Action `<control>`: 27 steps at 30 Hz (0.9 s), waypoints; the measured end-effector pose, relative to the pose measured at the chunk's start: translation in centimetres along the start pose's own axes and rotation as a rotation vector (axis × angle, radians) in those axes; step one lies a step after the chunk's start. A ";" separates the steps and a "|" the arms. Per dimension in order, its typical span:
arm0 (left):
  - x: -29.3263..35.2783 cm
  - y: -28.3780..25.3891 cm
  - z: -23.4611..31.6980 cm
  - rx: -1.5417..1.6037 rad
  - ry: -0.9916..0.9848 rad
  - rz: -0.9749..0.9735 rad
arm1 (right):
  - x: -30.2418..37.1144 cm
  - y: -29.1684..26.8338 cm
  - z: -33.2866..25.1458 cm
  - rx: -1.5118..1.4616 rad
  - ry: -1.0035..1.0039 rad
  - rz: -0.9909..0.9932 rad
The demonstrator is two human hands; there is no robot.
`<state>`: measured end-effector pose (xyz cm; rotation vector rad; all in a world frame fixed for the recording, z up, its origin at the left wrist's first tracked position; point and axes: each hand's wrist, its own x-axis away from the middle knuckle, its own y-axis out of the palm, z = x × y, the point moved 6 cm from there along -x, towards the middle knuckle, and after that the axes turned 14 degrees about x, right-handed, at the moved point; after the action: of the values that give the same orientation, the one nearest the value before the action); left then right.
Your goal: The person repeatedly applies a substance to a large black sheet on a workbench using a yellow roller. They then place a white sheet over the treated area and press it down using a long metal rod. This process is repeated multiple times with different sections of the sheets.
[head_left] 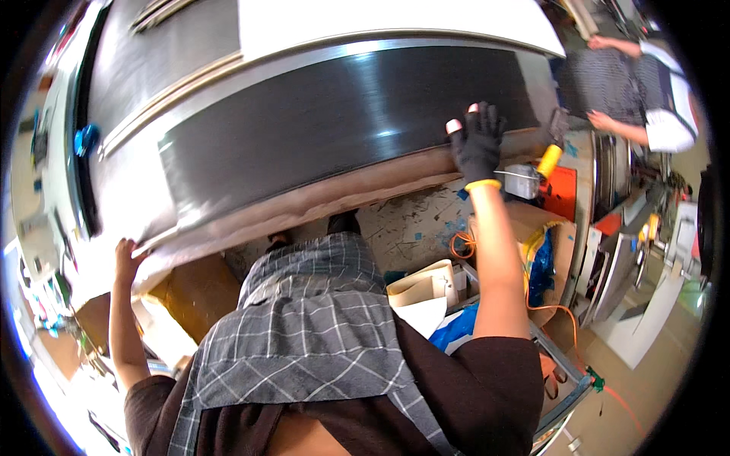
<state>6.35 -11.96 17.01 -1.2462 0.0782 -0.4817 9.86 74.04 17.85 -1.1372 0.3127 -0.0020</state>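
A long dark, glossy sheet (304, 114) lies across the work table in front of me. My right hand (479, 144), in a black glove with some fingertips bare, rests on the sheet's right part with its fingers spread. Along the table's near edge runs a pale pinkish covering (319, 186) that hangs over the side. At the near left corner my bare left hand (128, 262) is closed on the edge of this covering; its fingers are partly hidden.
Beyond the dark sheet lie a metal bar (365, 42) and a white panel (388, 17). A yellow-handled tool (549, 161) is by the table's right end. Another person (669, 99) stands at the right. Cardboard boxes (190, 292) and an orange cable (566, 311) are below.
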 end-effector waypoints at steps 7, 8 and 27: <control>0.1 -1.7 5.5 0.240 -0.156 0.102 | 3.9 -23.2 -35.9 -0.895 -0.253 -0.043; -0.2 -1.8 5.6 0.224 -0.149 0.114 | 4.4 -26.0 -39.7 -0.950 -0.295 -0.007; 5.8 -9.7 10.8 0.205 -0.033 0.127 | 7.7 -17.9 -24.4 -2.436 1.293 -0.356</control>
<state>11.94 -6.87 30.70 -1.0409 0.0772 -0.3501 14.08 43.43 22.65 -3.5234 1.4420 -0.9456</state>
